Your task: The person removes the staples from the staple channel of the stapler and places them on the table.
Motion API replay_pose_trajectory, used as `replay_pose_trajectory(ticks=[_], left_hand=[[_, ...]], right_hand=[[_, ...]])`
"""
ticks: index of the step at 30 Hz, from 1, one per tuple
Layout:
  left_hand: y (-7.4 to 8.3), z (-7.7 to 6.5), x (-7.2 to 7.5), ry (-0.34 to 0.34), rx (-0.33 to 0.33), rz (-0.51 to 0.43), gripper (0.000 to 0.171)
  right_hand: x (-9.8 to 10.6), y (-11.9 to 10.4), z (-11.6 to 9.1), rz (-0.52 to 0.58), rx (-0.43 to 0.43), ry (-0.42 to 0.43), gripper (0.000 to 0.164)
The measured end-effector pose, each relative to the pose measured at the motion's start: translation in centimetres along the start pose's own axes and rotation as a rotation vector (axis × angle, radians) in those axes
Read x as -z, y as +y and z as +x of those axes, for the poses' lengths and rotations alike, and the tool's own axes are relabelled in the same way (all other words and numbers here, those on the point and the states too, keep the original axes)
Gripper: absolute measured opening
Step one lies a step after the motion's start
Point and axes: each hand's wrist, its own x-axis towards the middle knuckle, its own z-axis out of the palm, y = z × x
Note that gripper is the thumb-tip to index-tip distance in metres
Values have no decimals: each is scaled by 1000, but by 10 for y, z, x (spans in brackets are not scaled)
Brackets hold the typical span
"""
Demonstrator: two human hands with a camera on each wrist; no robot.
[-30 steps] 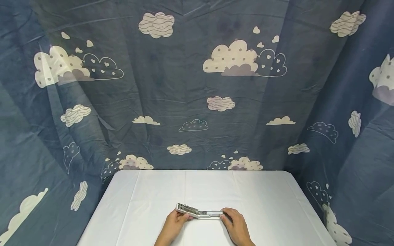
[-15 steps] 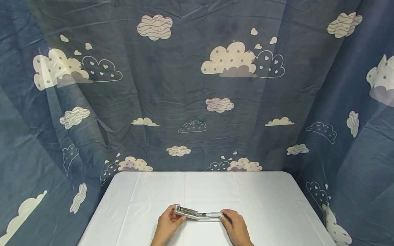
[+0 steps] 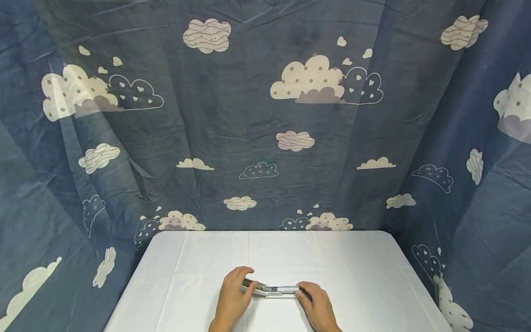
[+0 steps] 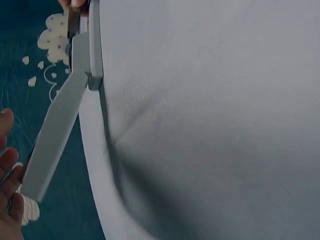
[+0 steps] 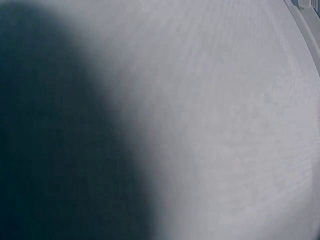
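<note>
An opened-out white and grey stapler (image 3: 283, 289) lies across the near part of the table, its cover tilted up to the left and the metal inside showing. My right hand (image 3: 318, 306) pinches the stapler's right end between thumb and fingers. Around the raised cover (image 4: 54, 137), my left hand (image 3: 233, 299) has its thumb and fingers spread apart; part of the cover is hidden behind it. In the left wrist view, loosely bent fingers (image 4: 11, 187) come right at the cover's free end. The right wrist view catches just a sliver of the stapler at its top right corner.
A white cloth covers the table (image 3: 332, 258). Dark blue curtains (image 3: 257, 110) with printed clouds hang behind it and along both sides.
My left hand first slid left toward the cover's free end, then loosened its hold and spread its fingers, index finger raised. My right hand keeps its pinch on the stapler.
</note>
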Motion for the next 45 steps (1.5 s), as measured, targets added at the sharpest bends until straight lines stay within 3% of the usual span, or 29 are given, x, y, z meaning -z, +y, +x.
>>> replay_pose_trajectory(ticks=[4,8,15,35,45], left_hand=[[11,4,-12,-33,-112,38,25],[16,3,-24,-61,-148,77,18],[21,1,-37,-102,-136,143,13],[22,-3,-57,-188,-107,174,6],[19,-4,-60,-119,-147,170,6]], right_hand=[[2,-1,1,5,26,28,25],[0,-1,2,15,21,31,24],[-5,1,1,-2,-1,7,18],[-4,1,-2,-13,33,29,21],[-3,0,-2,1,28,28,20]])
